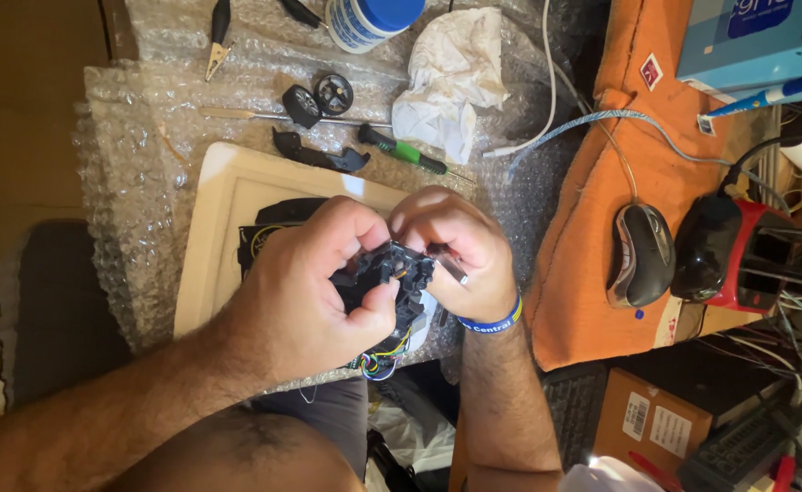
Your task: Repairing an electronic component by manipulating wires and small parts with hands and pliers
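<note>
Both hands work over the lap. Left hand (314, 296) clenches round a black part (392, 273); right hand (460, 255) pinches its other side. Coloured wires (381, 363) hang below, attached. Part looks half-stripped: beyond on the bubble wrap (137, 137) lie two small wheels (319, 98), a black piece (314, 155), a green screwdriver (406, 150). Further off: crumpled tissue (447, 77), pliers (219, 36).

Open bubble wrap (137, 182) leftward — screwdriver (403, 150), wheels (319, 97) (small, black) cluttering ahead.
</note>
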